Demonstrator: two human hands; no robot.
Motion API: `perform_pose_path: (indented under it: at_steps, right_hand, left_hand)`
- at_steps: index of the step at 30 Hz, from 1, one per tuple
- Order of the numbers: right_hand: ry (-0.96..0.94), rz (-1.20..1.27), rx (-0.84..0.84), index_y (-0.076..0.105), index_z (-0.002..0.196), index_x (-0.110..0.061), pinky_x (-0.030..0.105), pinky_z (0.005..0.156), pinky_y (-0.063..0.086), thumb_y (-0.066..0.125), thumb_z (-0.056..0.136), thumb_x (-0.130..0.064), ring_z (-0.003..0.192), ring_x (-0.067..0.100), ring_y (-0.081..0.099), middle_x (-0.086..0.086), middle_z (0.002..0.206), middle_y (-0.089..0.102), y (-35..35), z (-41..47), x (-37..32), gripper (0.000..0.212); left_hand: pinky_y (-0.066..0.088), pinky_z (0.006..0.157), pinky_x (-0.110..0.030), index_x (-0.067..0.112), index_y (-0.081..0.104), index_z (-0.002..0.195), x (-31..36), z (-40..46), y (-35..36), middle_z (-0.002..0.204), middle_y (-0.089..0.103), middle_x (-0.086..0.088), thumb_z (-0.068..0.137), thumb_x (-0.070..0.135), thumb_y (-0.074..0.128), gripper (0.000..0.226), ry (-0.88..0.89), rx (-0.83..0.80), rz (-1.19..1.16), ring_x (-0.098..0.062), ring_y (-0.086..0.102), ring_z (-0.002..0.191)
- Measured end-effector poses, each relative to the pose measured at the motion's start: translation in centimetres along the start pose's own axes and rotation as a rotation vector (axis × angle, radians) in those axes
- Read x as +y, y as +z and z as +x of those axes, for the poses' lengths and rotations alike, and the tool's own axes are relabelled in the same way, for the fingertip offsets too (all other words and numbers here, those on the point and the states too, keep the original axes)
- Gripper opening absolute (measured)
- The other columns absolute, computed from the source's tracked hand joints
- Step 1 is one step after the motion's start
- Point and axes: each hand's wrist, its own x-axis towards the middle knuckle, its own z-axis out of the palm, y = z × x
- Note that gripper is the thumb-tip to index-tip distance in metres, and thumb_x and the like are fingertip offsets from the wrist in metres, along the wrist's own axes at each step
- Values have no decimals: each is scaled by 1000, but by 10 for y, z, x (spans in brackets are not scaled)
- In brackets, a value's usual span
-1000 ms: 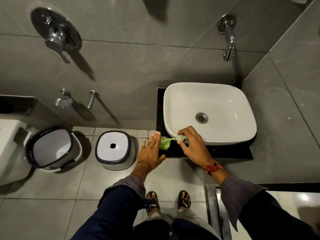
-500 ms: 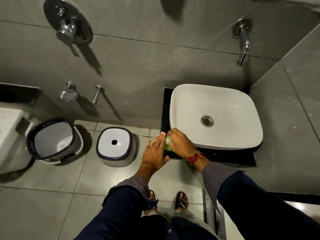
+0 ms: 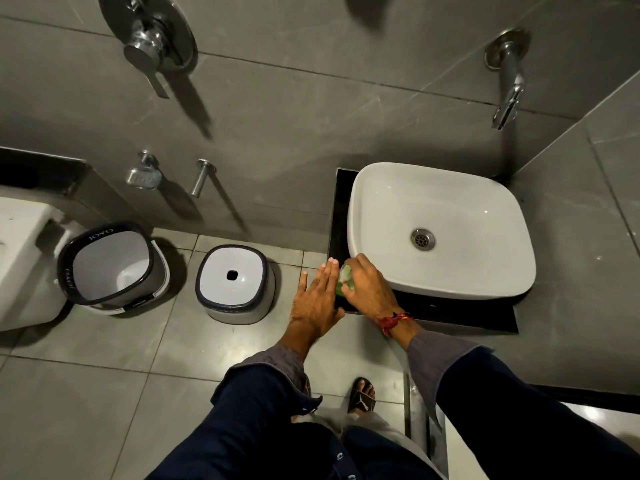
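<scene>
A small green soap bottle [image 3: 345, 279] stands on the black counter [image 3: 457, 314], at the front left corner of the white basin [image 3: 446, 287]. My right hand [image 3: 370, 289] lies over the bottle's top with its fingers curled around it, hiding most of it. My left hand [image 3: 317, 299] is held flat with straight fingers, against the bottle's left side.
A wall tap [image 3: 507, 95] hangs above the basin. On the tiled floor to the left stand a white bucket with a dark rim [image 3: 110, 265] and a white stool [image 3: 235, 282]. A toilet [image 3: 20, 258] sits at the far left. A shower mixer [image 3: 152, 39] is on the wall.
My right hand moved from pinching the pump nozzle to covering the bottle's top. My left hand closed in against the bottle. The view shifted left.
</scene>
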Motion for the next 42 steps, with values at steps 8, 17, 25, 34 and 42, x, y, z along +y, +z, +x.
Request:
perform_pose_path:
  at_steps: [8, 17, 25, 34, 42]
  right_hand:
    - [204, -66, 42, 65, 105, -1, 32, 67, 51, 66, 88, -40, 87, 32, 67, 17, 101, 67, 1, -1, -7, 42]
    - [190, 75, 56, 62, 113, 1, 35, 81, 56, 66, 92, -24, 97, 30, 65, 16, 112, 62, 6, -3, -6, 33]
    - [281, 113, 150, 64, 104, -4, 24, 64, 43, 69, 84, -45, 86, 28, 65, 13, 98, 67, 2, 1, -12, 46]
    - [421, 128, 152, 72, 80, -9, 14, 47, 34, 66, 83, -61, 64, 19, 63, 7, 73, 71, 10, 3, -11, 53]
    - [-172, -197, 164, 55, 118, -17, 32, 85, 46, 64, 72, -30, 105, 23, 49, 4, 116, 58, -15, 4, -3, 48]
  left_hand:
    - [4, 128, -53, 14, 3, 163, 2, 2, 0, 172, -6, -6, 98, 41, 56, 88, -3, 1, 40, -22, -5, 158]
    - [2, 128, -52, 11, -3, 162, 4, 3, 2, 172, -5, -9, 99, 43, 56, 93, -25, 0, 61, -24, -2, 159]
    - [2, 128, -52, 12, -4, 162, 5, 3, 1, 171, -8, -8, 100, 42, 54, 91, -15, -15, 92, -24, -4, 158]
    - [3, 128, -53, 12, -3, 163, 7, 3, 1, 171, -6, -9, 101, 43, 54, 90, -16, -6, 77, -24, -3, 158]
    - [2, 128, -54, 11, -4, 162, 8, 3, 1, 171, -8, -9, 102, 40, 51, 86, -22, -12, 89, -24, -5, 158]
